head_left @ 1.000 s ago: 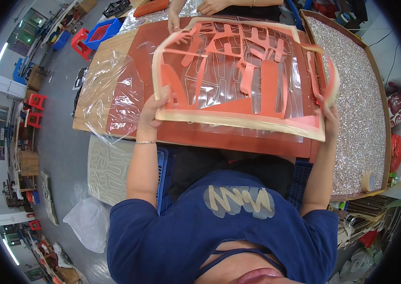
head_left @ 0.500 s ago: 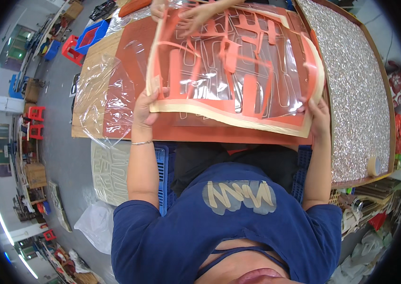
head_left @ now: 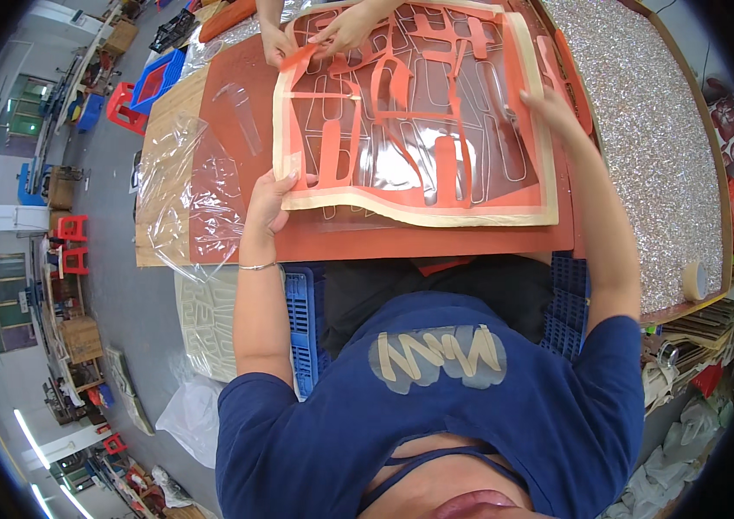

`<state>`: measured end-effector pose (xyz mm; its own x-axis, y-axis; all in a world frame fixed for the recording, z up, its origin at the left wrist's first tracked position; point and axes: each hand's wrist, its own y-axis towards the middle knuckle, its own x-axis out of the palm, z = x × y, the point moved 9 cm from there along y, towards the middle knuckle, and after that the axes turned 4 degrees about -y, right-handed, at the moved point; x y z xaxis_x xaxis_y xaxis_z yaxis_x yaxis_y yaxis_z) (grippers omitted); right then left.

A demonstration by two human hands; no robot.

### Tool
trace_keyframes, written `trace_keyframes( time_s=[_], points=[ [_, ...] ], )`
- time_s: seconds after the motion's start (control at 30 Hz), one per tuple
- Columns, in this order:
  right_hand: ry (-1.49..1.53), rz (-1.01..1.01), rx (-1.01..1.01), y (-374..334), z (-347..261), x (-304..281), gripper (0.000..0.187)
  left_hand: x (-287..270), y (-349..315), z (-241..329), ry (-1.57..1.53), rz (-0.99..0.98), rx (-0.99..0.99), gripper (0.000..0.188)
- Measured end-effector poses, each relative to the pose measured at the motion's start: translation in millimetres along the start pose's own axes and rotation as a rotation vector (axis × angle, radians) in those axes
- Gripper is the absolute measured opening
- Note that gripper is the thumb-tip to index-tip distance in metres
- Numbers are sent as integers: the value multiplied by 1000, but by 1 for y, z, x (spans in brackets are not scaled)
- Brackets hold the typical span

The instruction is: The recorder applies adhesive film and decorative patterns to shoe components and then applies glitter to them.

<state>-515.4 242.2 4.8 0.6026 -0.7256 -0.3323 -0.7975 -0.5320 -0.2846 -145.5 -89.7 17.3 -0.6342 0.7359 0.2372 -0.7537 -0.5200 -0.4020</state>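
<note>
A cream-bordered orange cut-out sheet (head_left: pixel 358 197) with clear plastic in it lies across the work surface, its near edge wavy. Shapes are outlined in the plastic, with orange strips and panels between them. My left hand (head_left: pixel 273 201) is closed on the sheet's near left corner, thumb on top. My right hand (head_left: pixel 545 107) reaches along the right border, its fingers stretched out onto the edge; their tips are partly hidden. At the far left corner, a co-worker's hands (head_left: pixel 343 33) hold an orange strip (head_left: pixel 299 57).
Under the sheet is a reddish-brown board (head_left: pixel 237 233) on a wooden table (head_left: pixel 159 190). Loose clear film (head_left: pixel 198 199) drapes over the left side. On the right stands a glittery silver panel (head_left: pixel 644 156) with a tape roll (head_left: pixel 693 281). Blue crates (head_left: pixel 302 320) flank my lap.
My right hand has let go of the near right corner and moved farther up the right edge. The sheet has settled lower and flatter. The co-worker's hands now hold an orange strip.
</note>
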Motion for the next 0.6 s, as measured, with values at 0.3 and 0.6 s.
trace_keyframes(
  time_s=[0.3,0.6],
  points=[
    [36,52,-232,44,-55,-23,41,-28,-5,-24,21,66,5,28],
    [65,88,41,39,18,-35,44,-7,-9,-34,89,56,-213,30]
  ],
)
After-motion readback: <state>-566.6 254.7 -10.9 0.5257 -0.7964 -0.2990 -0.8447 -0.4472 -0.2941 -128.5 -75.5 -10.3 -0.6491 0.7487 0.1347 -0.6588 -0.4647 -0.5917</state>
